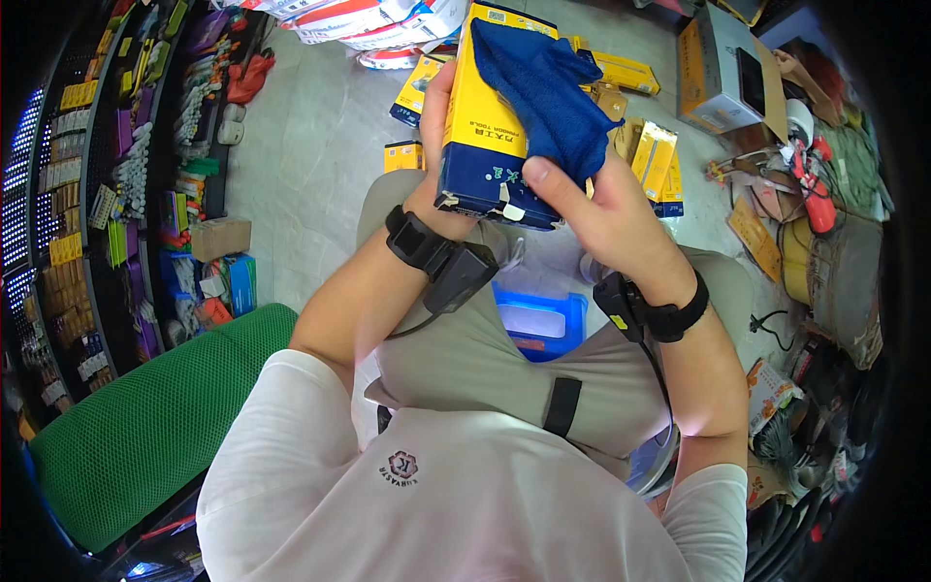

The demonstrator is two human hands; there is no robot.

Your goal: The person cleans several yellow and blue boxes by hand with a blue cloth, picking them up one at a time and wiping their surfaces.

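A yellow and dark-blue cardboard tool box (484, 109) is held up in front of me, tilted, above my knees. My left hand (434, 120) grips it along its left side, most of the fingers hidden behind it. A dark-blue cloth (542, 94) drapes over the upper face and right edge of the box. My right hand (611, 207) holds the cloth against the box, its thumb on the lower part near the cloth's edge. The box's near end is worn, with torn white patches and printed writing.
Several yellow boxes (654, 156) lie on the grey tiled floor (313, 131) beyond my knees. White plastic sacks (371, 25) stand ahead. A blue plastic container (545, 324) sits between my legs. Shelves of goods (131, 167) and a green mesh roll (160, 422) are left; an open carton (720, 80) is right.
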